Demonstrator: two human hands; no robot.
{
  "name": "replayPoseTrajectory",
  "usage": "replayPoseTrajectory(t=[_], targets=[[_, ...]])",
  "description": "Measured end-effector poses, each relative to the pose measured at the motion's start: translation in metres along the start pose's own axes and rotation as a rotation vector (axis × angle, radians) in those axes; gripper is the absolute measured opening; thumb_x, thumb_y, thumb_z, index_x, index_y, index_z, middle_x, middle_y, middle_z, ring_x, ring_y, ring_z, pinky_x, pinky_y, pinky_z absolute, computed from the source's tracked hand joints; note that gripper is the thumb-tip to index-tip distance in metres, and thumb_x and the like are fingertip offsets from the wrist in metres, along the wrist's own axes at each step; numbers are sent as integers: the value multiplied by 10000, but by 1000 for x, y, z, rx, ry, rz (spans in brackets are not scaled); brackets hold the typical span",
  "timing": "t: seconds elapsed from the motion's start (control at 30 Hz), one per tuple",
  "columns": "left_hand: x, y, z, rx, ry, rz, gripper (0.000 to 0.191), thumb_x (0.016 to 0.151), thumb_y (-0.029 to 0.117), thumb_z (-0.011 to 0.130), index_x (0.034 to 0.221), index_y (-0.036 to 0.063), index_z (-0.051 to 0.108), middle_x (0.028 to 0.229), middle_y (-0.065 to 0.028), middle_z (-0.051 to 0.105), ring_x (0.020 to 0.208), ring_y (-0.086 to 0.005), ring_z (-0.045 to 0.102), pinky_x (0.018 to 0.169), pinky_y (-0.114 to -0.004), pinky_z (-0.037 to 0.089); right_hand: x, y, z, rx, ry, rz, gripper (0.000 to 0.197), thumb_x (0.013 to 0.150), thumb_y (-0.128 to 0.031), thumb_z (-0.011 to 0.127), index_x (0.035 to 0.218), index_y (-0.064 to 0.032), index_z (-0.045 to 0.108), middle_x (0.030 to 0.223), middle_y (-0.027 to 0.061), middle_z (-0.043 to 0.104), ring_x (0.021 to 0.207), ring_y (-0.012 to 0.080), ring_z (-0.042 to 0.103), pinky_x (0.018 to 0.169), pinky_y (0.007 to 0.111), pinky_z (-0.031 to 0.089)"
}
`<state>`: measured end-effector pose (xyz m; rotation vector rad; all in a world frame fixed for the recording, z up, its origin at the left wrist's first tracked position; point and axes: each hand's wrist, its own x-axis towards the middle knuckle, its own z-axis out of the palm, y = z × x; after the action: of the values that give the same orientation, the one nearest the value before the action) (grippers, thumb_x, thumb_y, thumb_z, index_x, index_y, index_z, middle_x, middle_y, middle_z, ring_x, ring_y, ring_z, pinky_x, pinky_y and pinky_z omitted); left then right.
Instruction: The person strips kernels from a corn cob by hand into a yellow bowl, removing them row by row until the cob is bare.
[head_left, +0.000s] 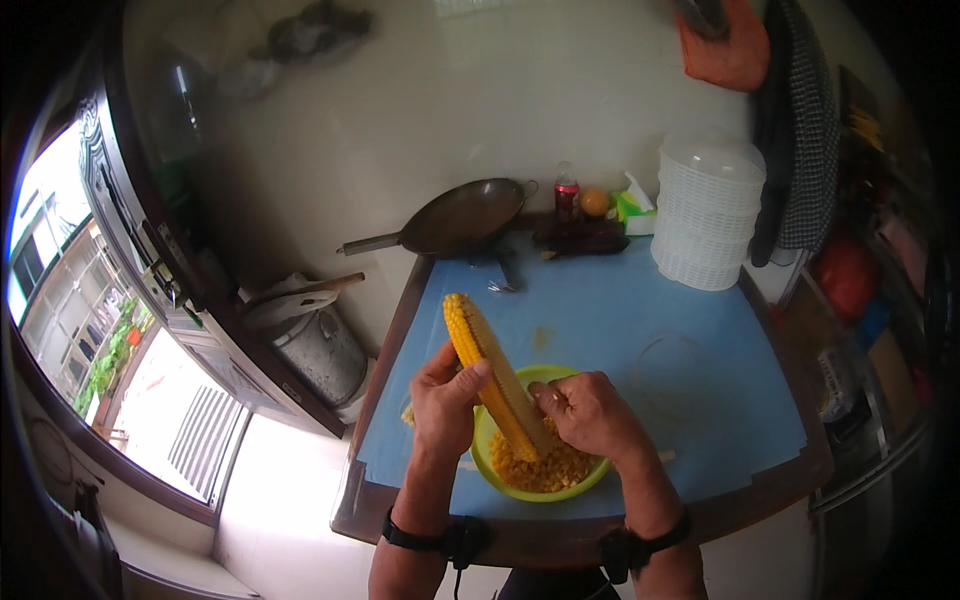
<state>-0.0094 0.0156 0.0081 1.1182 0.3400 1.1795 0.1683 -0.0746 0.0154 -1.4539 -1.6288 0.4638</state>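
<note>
A partly stripped cob of yellow corn (504, 375) slants over a lime-green plastic bowl (491, 480). Kernels line its left side, while the side facing right is bare and pale. My left hand (444, 401) grips the cob around its middle, thumb across the front. Close to the cob's bare side is my right hand (592, 412), its fingers curled and thumb bent toward the cob. Whether it touches the cob or holds anything inside is hidden. Loose corn kernels (544, 472) lie in the bowl below, and the cob's lower end reaches down to them.
The bowl stands on a blue-covered table (600, 315). Along the back are a wok (465, 217), dark eggplants (581, 240), a drink bottle (567, 193), an orange fruit (595, 202), a tissue pack (636, 210) and stacked white baskets (705, 217). A metal bin (322, 352) stands left, near an open door (187, 292).
</note>
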Motion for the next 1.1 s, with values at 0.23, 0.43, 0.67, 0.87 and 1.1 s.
replayPoseTrajectory(t=[0.23,0.43,0.67,0.87,1.1], targets=[[3,0,-5,-97,122,-5,306,937,134,700,1189,-25,629,1003,-67,661,847,-166,652,727,-319,574,-3,4,7,74,88,-107,224,978,-159,593,1101,20,642,866,279,651,764,422,662,663,419,515],[3,2,-10,-143,212,29,293,959,171,676,1176,-12,604,1003,-98,662,911,-227,684,760,-377,599,-6,-11,0,319,-82,-168,332,979,-229,654,1138,61,631,842,218,679,763,254,697,708,350,534],[1,4,-4,-294,174,26,334,983,175,640,1205,-49,532,1048,-134,643,1042,-353,689,852,-495,603,-4,-18,-4,284,-30,-40,486,956,-227,688,1329,56,560,1038,218,699,878,218,693,777,315,550],[3,-7,-12,-188,167,42,326,1009,186,605,1197,-60,504,1036,-134,635,961,-347,704,781,-460,632,2,-12,3,108,18,-391,458,977,-219,653,1318,74,566,1036,223,700,895,214,690,808,329,556],[6,0,-16,-351,3,-13,336,1011,219,609,1205,-36,508,1111,-167,650,940,-269,709,810,-388,636,-3,-16,0,650,-52,113,455,1009,-254,615,1329,67,578,976,118,692,772,116,639,702,278,570]])
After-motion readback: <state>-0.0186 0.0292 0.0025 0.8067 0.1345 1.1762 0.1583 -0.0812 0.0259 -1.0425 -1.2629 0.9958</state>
